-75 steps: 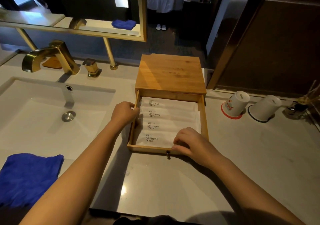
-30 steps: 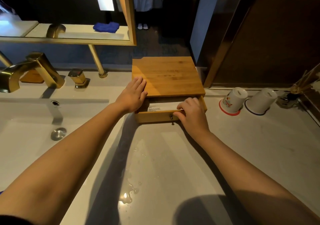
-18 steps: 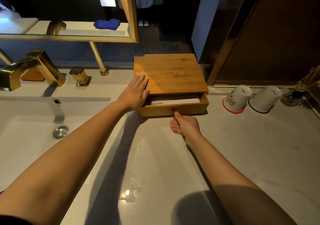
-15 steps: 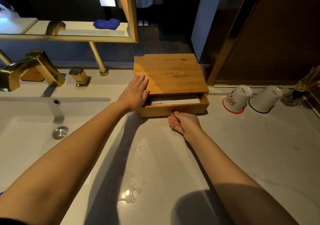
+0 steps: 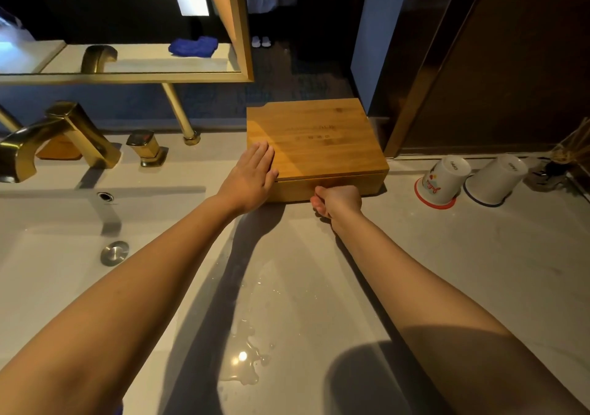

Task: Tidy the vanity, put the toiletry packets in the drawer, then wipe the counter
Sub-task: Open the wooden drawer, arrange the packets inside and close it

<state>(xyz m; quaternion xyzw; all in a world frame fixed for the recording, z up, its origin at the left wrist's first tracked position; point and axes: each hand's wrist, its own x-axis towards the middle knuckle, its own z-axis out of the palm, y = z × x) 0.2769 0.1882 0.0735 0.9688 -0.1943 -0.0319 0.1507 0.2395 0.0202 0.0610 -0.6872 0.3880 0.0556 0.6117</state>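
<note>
One wooden drawer box [image 5: 316, 146] closed, left hand [image 5: 250, 175] fingers flat on top, right hand [image 5: 338, 199] fingers clenched at its front, two upturned cups [image 5: 442, 180].

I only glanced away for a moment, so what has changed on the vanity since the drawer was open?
The drawer has been pushed fully into the wooden box, so the white packets are hidden. The right hand left the packets and now presses, curled, against the drawer front. The left hand moved from the drawer's side onto the box's corner. The two upturned cups and the water puddle are unchanged.
</note>
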